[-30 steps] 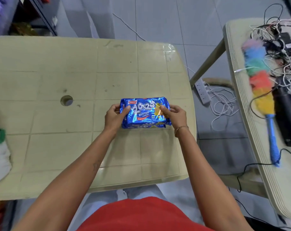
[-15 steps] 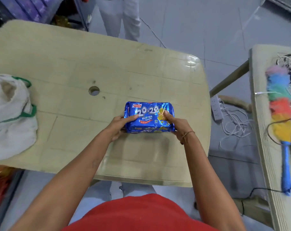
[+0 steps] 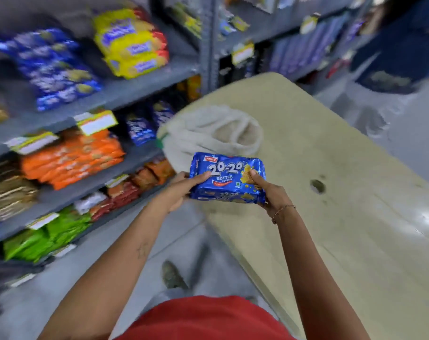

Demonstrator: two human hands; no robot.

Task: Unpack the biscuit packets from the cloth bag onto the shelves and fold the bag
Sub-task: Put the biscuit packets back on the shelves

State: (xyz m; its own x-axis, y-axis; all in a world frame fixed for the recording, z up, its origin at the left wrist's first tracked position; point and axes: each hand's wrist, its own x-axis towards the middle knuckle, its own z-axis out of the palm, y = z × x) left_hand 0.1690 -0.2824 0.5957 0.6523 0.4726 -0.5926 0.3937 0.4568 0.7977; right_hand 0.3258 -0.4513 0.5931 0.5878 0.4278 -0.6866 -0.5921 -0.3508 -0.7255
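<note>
A stack of blue "20-20 Butter" biscuit packets (image 3: pixel 227 179) is held in the air between both hands, over the table's left edge. My left hand (image 3: pixel 181 190) grips its left end and my right hand (image 3: pixel 267 192) grips its right end, thumb on top. Behind the packets the white cloth bag (image 3: pixel 208 133) with a green trim lies slumped and open on the beige plastic table (image 3: pixel 343 192). Grey metal shelves (image 3: pixel 115 94) stand to the left, blurred, stocked with blue, yellow, orange, red and green packets.
A strip of grey floor (image 3: pixel 135 241) runs between the shelves and the table. My shoe (image 3: pixel 171 276) shows on it. The table has a round hole (image 3: pixel 317 186) in its middle. Another person's blue clothing (image 3: pixel 404 45) is at the far right.
The view has swung left from the table to the shelves. The packets have been lifted off the tabletop and are now carried in both hands beside the bag.
</note>
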